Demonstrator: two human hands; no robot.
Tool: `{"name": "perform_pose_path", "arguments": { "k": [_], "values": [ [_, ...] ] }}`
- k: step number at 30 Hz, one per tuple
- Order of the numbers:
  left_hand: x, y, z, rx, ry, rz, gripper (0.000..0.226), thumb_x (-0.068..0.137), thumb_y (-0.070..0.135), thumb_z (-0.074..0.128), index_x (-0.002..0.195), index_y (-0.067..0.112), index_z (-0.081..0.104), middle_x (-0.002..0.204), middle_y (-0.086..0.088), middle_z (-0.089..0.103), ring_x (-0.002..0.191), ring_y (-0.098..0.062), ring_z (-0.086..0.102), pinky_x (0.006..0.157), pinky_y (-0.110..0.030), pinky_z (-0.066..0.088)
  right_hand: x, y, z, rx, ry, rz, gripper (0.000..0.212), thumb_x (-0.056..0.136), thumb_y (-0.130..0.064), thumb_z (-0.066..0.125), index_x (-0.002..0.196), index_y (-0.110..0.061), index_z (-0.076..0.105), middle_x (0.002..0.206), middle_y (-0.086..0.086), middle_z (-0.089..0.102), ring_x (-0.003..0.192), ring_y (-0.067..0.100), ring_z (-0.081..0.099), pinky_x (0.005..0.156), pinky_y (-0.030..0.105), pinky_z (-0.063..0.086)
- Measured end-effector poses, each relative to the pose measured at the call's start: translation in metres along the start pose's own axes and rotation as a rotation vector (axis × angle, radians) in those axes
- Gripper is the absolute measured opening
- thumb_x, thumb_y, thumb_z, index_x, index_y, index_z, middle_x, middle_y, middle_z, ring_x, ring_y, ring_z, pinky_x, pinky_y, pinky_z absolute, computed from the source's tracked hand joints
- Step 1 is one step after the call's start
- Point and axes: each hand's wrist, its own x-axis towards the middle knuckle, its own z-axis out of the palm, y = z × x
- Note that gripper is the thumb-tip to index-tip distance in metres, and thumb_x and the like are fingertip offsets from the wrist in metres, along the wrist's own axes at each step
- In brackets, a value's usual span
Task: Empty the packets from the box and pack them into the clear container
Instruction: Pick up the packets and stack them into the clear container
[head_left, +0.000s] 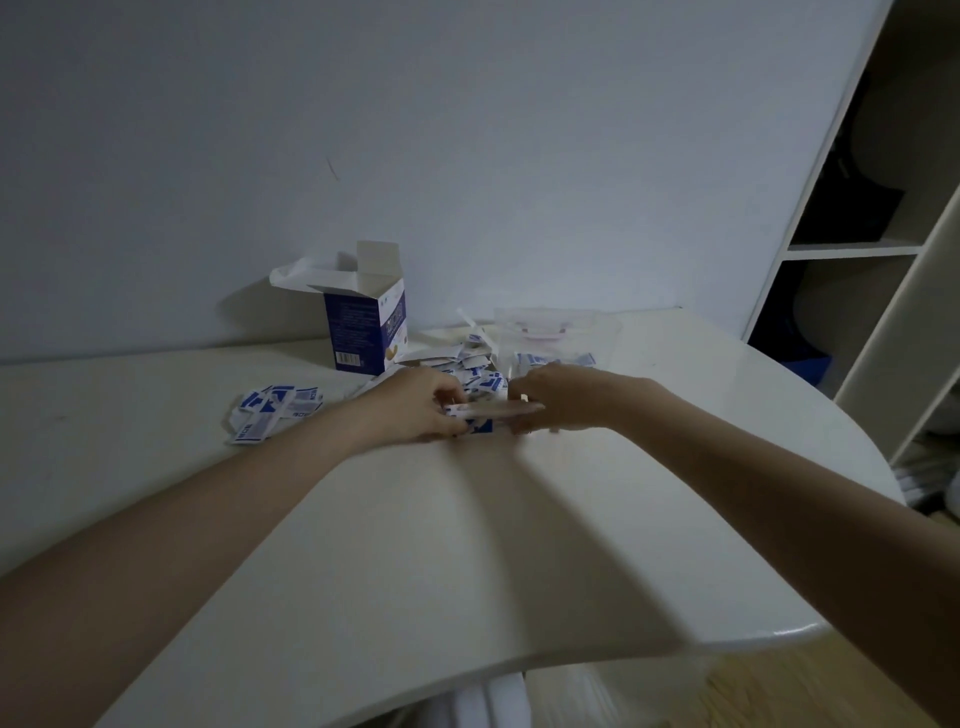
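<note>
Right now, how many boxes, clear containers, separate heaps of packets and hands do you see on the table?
Open blue-and-white cardboard box: 1
Clear plastic container: 1
Heaps of blue-and-white packets: 2, left heap, middle heap
Hands: 2, left hand, right hand, both gripping a bundle of packets
Total: 6

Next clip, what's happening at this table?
A person is sorting small blue-and-white packets on a white table. Both hands meet over a small stack of packets: the left hand and right hand grip it from either side. The opened blue box stands upright behind, flaps up. More loose packets lie in a pile to the left and between the box and the clear container, which already holds some.
</note>
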Motion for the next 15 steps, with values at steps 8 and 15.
{"name": "perform_pose_path", "arguments": {
  "k": [8,15],
  "values": [
    [-0.002,0.013,0.002,0.090,0.034,0.050,0.012,0.080,0.013,0.065,0.073,0.021,0.059,0.048,0.011,0.042,0.047,-0.002,0.041,0.047,-0.013,0.031,-0.005,-0.009,-0.003,0.088,0.051,-0.008,0.013,0.089,-0.007,0.050,0.093,-0.006,0.062,0.069,0.007,0.062,0.050,0.014,0.053,0.045,0.017,0.041],
    [-0.003,0.009,0.000,0.017,0.008,0.020,0.008,0.081,0.005,0.064,0.088,0.007,0.068,0.059,0.011,0.057,0.051,0.000,0.054,0.046,-0.001,0.039,-0.005,-0.003,-0.001,0.061,0.107,-0.028,0.019,0.085,-0.002,0.050,0.081,-0.002,0.069,0.072,0.011,0.067,0.067,0.019,0.058,0.052,0.019,0.039]
  ]
}}
